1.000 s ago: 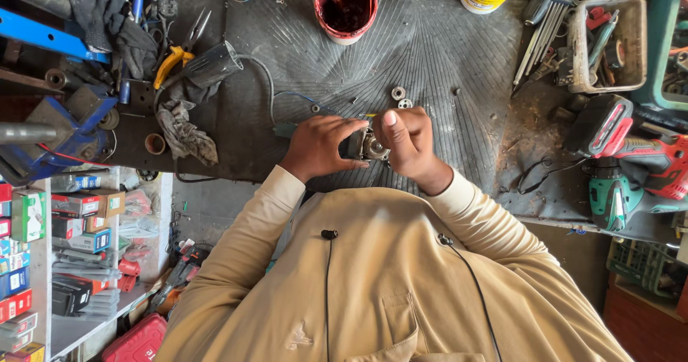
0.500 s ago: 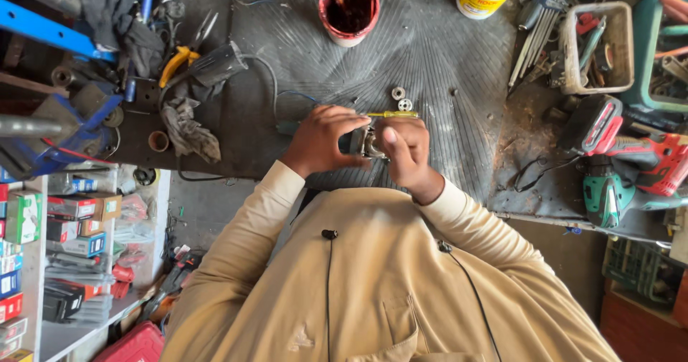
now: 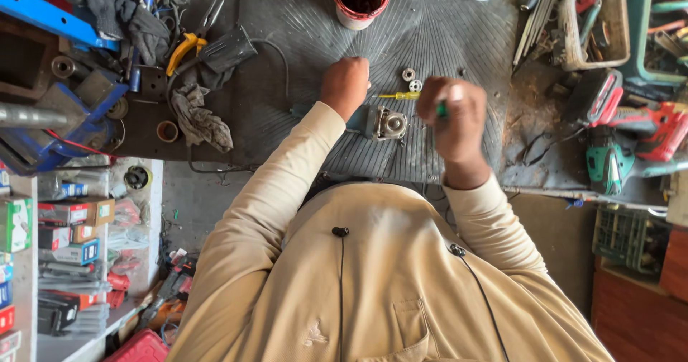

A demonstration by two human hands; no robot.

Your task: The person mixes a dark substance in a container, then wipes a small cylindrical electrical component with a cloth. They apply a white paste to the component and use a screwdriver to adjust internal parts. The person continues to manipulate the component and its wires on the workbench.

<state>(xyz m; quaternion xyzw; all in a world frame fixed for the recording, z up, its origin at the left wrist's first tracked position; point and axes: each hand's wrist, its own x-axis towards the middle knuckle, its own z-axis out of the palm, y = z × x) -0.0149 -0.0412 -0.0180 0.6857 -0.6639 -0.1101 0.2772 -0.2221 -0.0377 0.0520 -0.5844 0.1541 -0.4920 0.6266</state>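
My left hand (image 3: 345, 82) is closed in a fist over the ribbed black mat (image 3: 444, 32). I see nothing in it. Just right of its wrist a small grey metal housing (image 3: 387, 124) with a round bearing seat lies on the mat, joined to a teal tool body (image 3: 356, 122). My right hand (image 3: 453, 118) is raised to the right of the housing, shut on a thin green-handled tool (image 3: 442, 109). A yellow-handled screwdriver (image 3: 401, 95) and two small bearings (image 3: 411, 80) lie between the hands, a little farther away.
A red can (image 3: 360, 0) of dark liquid stands at the mat's far edge. Yellow pliers (image 3: 183, 46), rags and a blue vise (image 3: 64, 111) are at the left. Red and green power tools (image 3: 631, 129) and a basket of tools (image 3: 595, 21) crowd the right.
Both hands held the metal housing together before. It now lies on the mat, and the hands have moved apart, the right one lifting away with the green-handled tool.
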